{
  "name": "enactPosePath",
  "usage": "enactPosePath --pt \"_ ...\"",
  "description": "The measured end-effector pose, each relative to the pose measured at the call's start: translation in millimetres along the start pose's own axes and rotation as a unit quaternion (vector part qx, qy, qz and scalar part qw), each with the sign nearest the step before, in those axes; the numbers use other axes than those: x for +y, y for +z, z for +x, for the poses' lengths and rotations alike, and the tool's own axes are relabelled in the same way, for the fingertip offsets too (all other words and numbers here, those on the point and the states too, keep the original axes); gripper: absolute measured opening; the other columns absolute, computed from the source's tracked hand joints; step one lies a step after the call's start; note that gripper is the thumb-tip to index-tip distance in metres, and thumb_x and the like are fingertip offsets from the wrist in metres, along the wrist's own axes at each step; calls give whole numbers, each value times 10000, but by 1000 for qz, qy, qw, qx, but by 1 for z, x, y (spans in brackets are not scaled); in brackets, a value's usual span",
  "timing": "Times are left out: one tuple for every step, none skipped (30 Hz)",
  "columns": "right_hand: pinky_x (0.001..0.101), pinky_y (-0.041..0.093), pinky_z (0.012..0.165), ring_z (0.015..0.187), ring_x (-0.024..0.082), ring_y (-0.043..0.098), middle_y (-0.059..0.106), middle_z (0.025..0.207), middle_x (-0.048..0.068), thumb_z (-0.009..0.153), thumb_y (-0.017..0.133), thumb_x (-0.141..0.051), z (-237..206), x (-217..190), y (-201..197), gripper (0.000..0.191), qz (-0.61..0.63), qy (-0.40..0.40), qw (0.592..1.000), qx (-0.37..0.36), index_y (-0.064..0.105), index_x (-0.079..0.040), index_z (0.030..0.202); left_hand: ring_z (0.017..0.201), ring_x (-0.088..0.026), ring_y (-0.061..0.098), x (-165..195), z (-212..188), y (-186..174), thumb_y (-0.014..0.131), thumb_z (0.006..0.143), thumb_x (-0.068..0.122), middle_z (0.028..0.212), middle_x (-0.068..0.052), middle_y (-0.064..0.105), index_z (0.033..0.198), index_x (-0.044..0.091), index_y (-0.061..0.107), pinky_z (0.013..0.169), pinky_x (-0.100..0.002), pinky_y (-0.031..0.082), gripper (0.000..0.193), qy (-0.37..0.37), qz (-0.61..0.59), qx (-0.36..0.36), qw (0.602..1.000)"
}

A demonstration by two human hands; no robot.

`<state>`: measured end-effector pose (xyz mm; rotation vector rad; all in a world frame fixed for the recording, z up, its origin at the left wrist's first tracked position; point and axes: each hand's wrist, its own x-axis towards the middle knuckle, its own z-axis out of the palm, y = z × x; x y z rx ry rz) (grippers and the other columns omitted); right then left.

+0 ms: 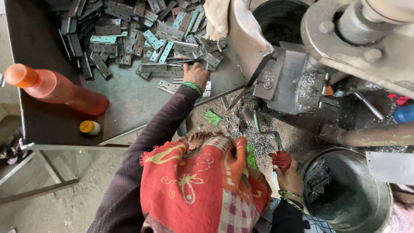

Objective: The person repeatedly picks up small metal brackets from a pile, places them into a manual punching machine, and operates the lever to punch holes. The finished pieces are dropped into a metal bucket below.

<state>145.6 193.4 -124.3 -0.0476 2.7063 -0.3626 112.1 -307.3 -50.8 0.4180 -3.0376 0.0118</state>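
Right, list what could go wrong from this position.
1. The left hand reaches bare into the pile of metal hinge plates; their edges could cut it.
2. The right hand grips the cloth-wrapped crank handle beside the machine, where metal shavings lie; the red shawl could possibly snag.

The left hand [196, 74] lies on the hinge pile [142, 34], its fingertips hidden among the plates, so whether it grips 1 cannot be told. The right hand [290, 177] closes around a red rag [281, 159] that covers the crank [265, 129] handle. The pile runs off the top edge. The machine [353, 39] is cut by the top and right edges. A shawl [202, 185] hides the lap and both elbows. The tub [353, 194] bottom is too dark to read; its contents are unclear.
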Motion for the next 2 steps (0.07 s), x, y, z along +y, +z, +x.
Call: enactPosePath --pt "581 527 884 1038 512 688 721 1098 307 872 679 -555 0 0 0 834 1 -1 1000 2 314 -198 1532 1167 -216 559 -1 6 1 675 856 161 978 -23 732 894 182 757 1013 -565 343 93 -8 7 -10 1000" --pt "579 527 890 1043 510 689 725 1097 307 879 676 -553 1 -1 -1 825 2 -2 1000 6 321 -201 1535 1164 -217 571 -2 12 1 670 893 152 982 -31 738 906 189 763 1042 -580 342 101 -10 13 -3 1000"
